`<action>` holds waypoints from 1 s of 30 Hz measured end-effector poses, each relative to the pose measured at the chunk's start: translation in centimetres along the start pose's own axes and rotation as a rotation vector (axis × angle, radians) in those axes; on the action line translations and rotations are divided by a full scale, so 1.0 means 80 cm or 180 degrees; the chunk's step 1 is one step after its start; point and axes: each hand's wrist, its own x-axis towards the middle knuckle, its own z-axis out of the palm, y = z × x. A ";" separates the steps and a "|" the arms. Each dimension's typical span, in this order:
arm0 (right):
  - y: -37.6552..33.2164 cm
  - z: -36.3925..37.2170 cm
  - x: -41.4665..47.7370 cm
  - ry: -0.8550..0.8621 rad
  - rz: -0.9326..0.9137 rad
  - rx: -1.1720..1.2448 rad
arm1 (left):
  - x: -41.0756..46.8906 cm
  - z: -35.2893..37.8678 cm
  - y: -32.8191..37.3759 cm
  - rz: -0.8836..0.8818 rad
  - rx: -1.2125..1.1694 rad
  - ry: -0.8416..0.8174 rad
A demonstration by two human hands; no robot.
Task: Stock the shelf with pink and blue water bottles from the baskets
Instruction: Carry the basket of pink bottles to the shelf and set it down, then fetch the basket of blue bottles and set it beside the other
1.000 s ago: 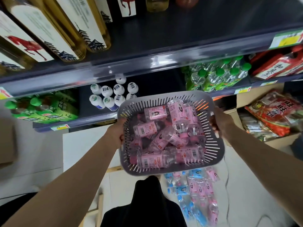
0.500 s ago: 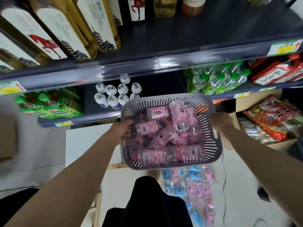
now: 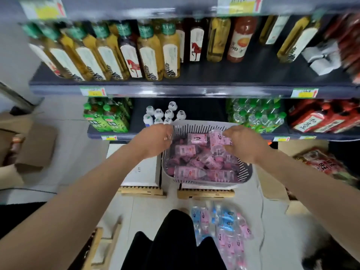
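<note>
A grey slotted basket (image 3: 245, 173) full of pink-labelled water bottles (image 3: 186, 151) sits just below the lower shelf's front edge (image 3: 194, 137), over white boxes. My left hand (image 3: 153, 140) grips the basket's left rim near the far corner. Inside the basket at its far right, my right hand (image 3: 244, 142) has its fingers curled round a pink bottle (image 3: 218, 138). A loose pile of pink and blue bottles (image 3: 224, 227) lies on the floor by my knees. On the lower shelf, a dark gap (image 3: 204, 110) is directly behind the basket.
White-capped bottles (image 3: 165, 114) stand left of the gap, with green tea packs (image 3: 106, 117) further left. Green-capped bottles (image 3: 255, 115) and red packs (image 3: 321, 118) fill the right. Tall juice bottles (image 3: 152, 55) line the upper shelf. Cardboard boxes (image 3: 29, 145) and wooden pallets (image 3: 205, 193) are on the floor.
The basket has gone down and away from me toward the lower shelf. My right hand left the rim and now grips a pink bottle inside. The view has tilted up.
</note>
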 end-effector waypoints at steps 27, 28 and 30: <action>-0.742 0.016 -0.490 0.0448 -0.5681 -0.1808 | -0.962 0.187 -0.031 -0.4178 -0.0370 0.1743; -0.757 0.024 -0.512 0.0448 -0.5801 -0.1812 | -0.987 0.199 -0.022 -0.4294 -0.0420 0.1853; -0.780 0.037 -0.547 0.0430 -0.6009 -0.1877 | -1.027 0.214 -0.008 -0.4533 -0.0550 0.1908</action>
